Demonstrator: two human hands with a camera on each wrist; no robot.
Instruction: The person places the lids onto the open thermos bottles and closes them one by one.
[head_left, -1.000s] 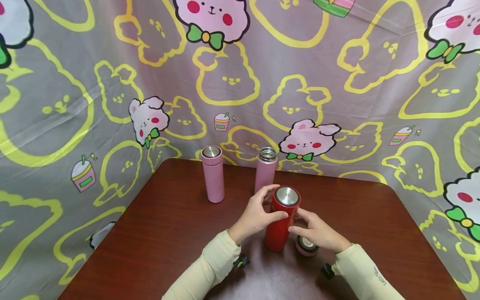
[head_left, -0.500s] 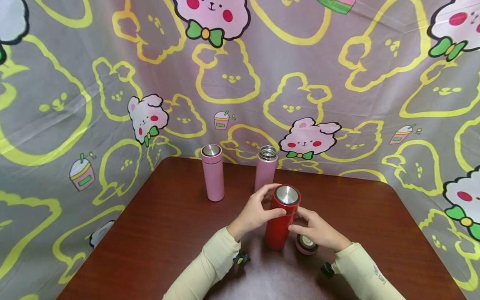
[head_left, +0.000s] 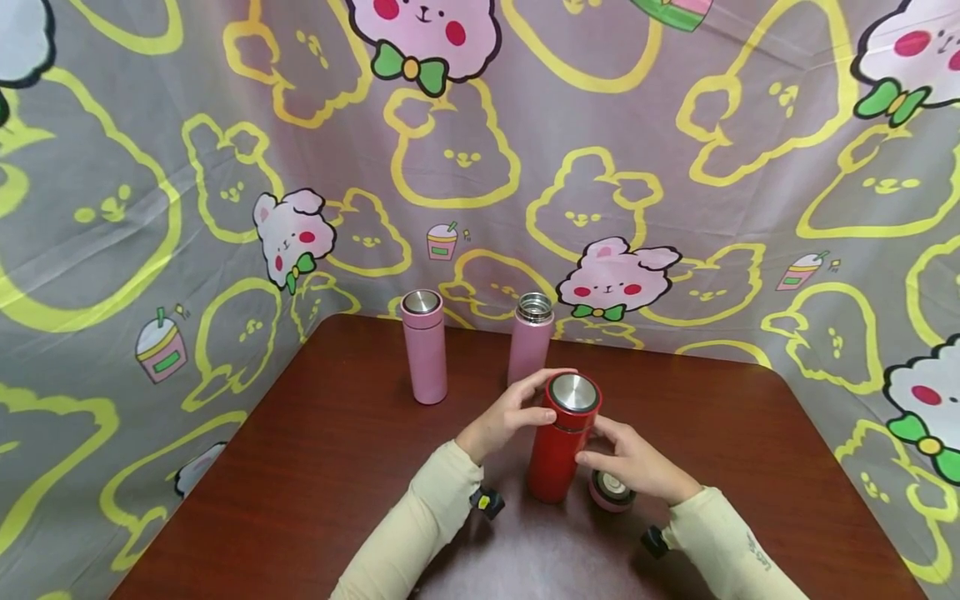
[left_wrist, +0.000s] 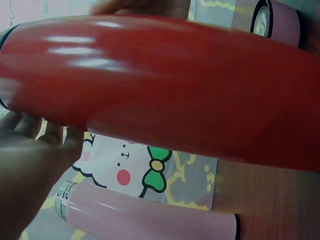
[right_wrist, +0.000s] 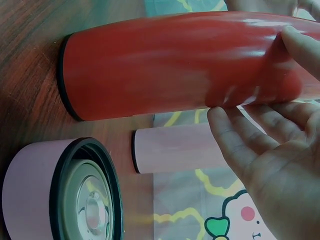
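Red flask (head_left: 553, 467), dark lettering (head_left: 757, 552) on sleeve (head_left: 716, 533)

1. Looks like a small curtained-off booth; cannot tell whether set up inside a home, an office or a studio.
2. Walled at the back and on both sides with grey, creased cloth hangings (head_left: 480, 229), printed with yellow cartoon outlines (head_left: 456, 202), white-and-pink rabbit faces (head_left: 615, 277), green bows (head_left: 432, 77) and small pink drink cups (head_left: 442, 244).
3. Furnished with a dark reddish-brown, glossy, wood-grained tabletop (head_left: 337, 462) with rounded far corners, standing close against the back cloth.
4. Suggests a recording corner, judging by the small black wrist-worn cameras (head_left: 487, 502).
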